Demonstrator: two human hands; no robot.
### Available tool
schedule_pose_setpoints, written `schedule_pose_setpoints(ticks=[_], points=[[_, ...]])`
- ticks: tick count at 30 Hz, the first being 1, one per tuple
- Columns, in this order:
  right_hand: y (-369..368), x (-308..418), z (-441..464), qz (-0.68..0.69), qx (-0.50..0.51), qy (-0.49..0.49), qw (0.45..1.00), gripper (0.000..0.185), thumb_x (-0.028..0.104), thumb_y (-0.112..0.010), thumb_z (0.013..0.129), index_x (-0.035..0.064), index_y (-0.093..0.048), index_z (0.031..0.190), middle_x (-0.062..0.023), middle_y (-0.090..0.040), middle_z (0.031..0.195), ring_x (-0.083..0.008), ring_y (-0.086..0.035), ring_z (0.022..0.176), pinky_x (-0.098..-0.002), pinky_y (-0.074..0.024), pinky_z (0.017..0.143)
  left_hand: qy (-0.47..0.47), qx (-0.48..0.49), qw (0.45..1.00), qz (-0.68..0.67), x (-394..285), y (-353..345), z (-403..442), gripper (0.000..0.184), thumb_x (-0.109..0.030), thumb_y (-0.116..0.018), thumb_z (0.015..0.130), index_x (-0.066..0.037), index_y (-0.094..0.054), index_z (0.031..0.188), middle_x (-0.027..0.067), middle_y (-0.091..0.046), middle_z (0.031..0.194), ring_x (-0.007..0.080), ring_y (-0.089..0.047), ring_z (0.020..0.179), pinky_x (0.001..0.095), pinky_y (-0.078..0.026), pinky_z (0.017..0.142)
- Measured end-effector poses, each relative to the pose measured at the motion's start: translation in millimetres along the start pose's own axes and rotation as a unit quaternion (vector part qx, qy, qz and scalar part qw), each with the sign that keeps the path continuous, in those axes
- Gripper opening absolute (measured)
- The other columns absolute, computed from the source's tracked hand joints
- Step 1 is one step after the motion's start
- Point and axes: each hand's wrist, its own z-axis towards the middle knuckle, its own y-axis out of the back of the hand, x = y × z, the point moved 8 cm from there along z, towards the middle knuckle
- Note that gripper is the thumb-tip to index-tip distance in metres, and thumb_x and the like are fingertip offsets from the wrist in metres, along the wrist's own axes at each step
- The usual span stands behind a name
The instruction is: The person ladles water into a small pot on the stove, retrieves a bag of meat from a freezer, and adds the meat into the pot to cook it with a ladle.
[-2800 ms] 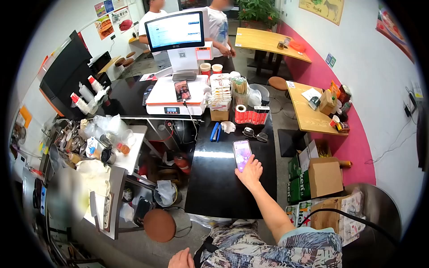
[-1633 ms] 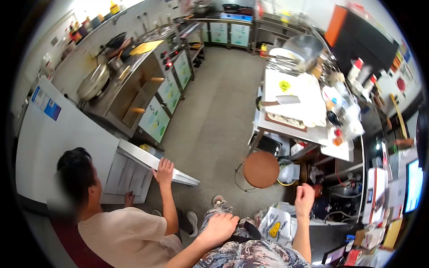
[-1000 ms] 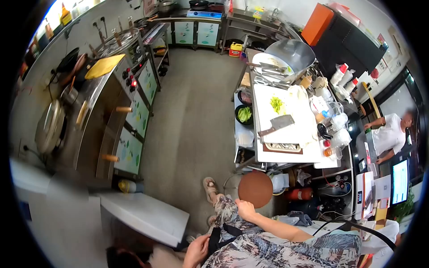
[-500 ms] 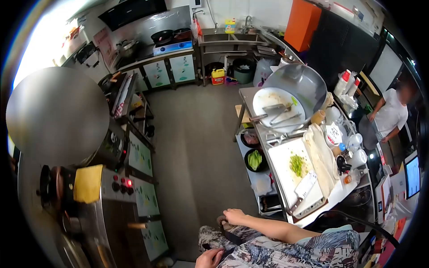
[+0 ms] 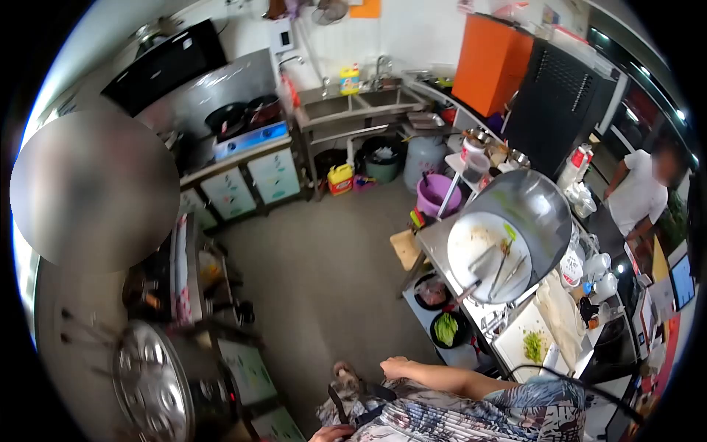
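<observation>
My right hand hangs in front of my body over the floor, fingers curled in, and nothing shows in it. My left hand is at the bottom edge, partly cut off, against my patterned clothing and close to a dark strap. Its fingers are too hidden to read. To the right of my right hand stands a steel table with a white cutting board, chopped greens and the partly hidden blade of a cleaver.
A large metal bowl and a plate with utensils are on the table. Black bowls, one of lettuce, sit below. A purple bucket, sinks and stove are ahead. A steamer stands left; a person right.
My view has swung and moved forward, so the sinks look nearer and the table has slid down and right. The purple bucket has come into sight. Both hands stay low by my body.
</observation>
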Motion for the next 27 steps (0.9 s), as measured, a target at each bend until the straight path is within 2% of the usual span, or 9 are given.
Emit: schedule_pose_setpoints(ticks=[3,6,10,12,15,19,20,22,27], points=[[98,-31,40,0.093,-0.105,-0.048,0.989,0.030,0.015,-0.055,0.081,0.0065,-0.065,0.108,-0.0191,-0.068,0.105,-0.0373,-0.065,0.100,-0.0480,-0.0517,0.082,-0.030,0.044,0.995,0.079,-40,61,92,0.030,-0.030,-0.056,0.091,-0.007,-0.069,0.104,0.0197,-0.065,0.100,0.0346,-0.061,0.101,0.0376,-0.047,0.085],[186,-79,67,0.245,-0.215,-0.080,0.942,0.020,0.018,-0.057,0.083,0.0077,-0.062,0.099,-0.0160,-0.068,0.098,-0.0352,-0.064,0.093,-0.0458,-0.0489,0.079,-0.070,0.085,0.982,0.155,-82,107,188,0.029,-0.030,-0.056,0.091,-0.007,-0.069,0.104,0.0192,-0.065,0.100,0.0341,-0.060,0.102,0.0374,-0.047,0.085],[252,-152,131,0.234,-0.194,-0.155,0.940,0.023,0.020,-0.055,0.086,0.0076,-0.063,0.103,-0.0185,-0.067,0.101,-0.0361,-0.064,0.096,-0.0465,-0.0501,0.081,-0.132,0.114,0.952,0.250,-139,151,324,0.029,-0.030,-0.056,0.091,-0.008,-0.069,0.105,0.0187,-0.065,0.099,0.0335,-0.060,0.102,0.0370,-0.047,0.085],[278,-187,165,0.211,-0.152,-0.170,0.950,0.028,0.021,-0.055,0.083,0.0020,-0.067,0.099,-0.0234,-0.067,0.102,-0.0379,-0.066,0.095,-0.0470,-0.0521,0.081,-0.164,0.119,0.934,0.294,-170,167,394,0.028,-0.030,-0.056,0.091,-0.009,-0.069,0.105,0.0184,-0.065,0.099,0.0332,-0.060,0.102,0.0368,-0.047,0.085],[349,-224,200,0.199,-0.087,-0.161,0.963,0.033,0.020,-0.051,0.086,0.0028,-0.063,0.112,-0.0212,-0.064,0.114,-0.0376,-0.061,0.108,-0.0472,-0.0494,0.089,-0.213,0.121,0.904,0.350,-219,189,496,0.028,-0.030,-0.056,0.091,-0.009,-0.069,0.105,0.0180,-0.065,0.098,0.0328,-0.060,0.103,0.0365,-0.047,0.085],[488,-286,234,0.229,-0.176,-0.158,0.944,0.030,0.021,-0.050,0.087,0.0025,-0.063,0.106,-0.0216,-0.066,0.107,-0.0382,-0.063,0.101,-0.0478,-0.0509,0.085,-0.297,0.130,0.863,0.388,-291,205,612,0.028,-0.029,-0.056,0.090,-0.010,-0.069,0.105,0.0175,-0.065,0.098,0.0322,-0.060,0.103,0.0362,-0.047,0.085],[522,-301,244,0.229,-0.200,-0.148,0.941,0.029,0.022,-0.050,0.087,0.0023,-0.063,0.103,-0.0213,-0.067,0.104,-0.0386,-0.064,0.098,-0.0487,-0.0515,0.082,-0.312,0.154,0.846,0.403,-316,206,631,0.025,-0.025,-0.055,0.090,-0.015,-0.066,0.111,0.0150,-0.062,0.091,0.0300,-0.061,0.090,0.0396,-0.049,0.077],[597,-331,272,0.231,-0.282,-0.130,0.922,0.027,0.024,-0.048,0.089,0.0030,-0.062,0.099,-0.0219,-0.067,0.096,-0.0407,-0.065,0.090,-0.0513,-0.0517,0.077,-0.270,0.189,0.856,0.398,-364,209,683,0.024,-0.024,-0.056,0.090,-0.014,-0.066,0.110,0.0149,-0.062,0.091,0.0300,-0.061,0.088,0.0401,-0.049,0.076],[694,-433,306,0.302,-0.327,-0.195,0.874,0.027,0.026,-0.048,0.090,0.0040,-0.062,0.096,-0.0244,-0.066,0.090,-0.0431,-0.064,0.087,-0.0531,-0.0507,0.076,-0.191,0.263,0.854,0.407,-451,212,827,0.023,-0.022,-0.056,0.089,-0.013,-0.065,0.109,0.0147,-0.062,0.090,0.0300,-0.060,0.084,0.0413,-0.049,0.073]])
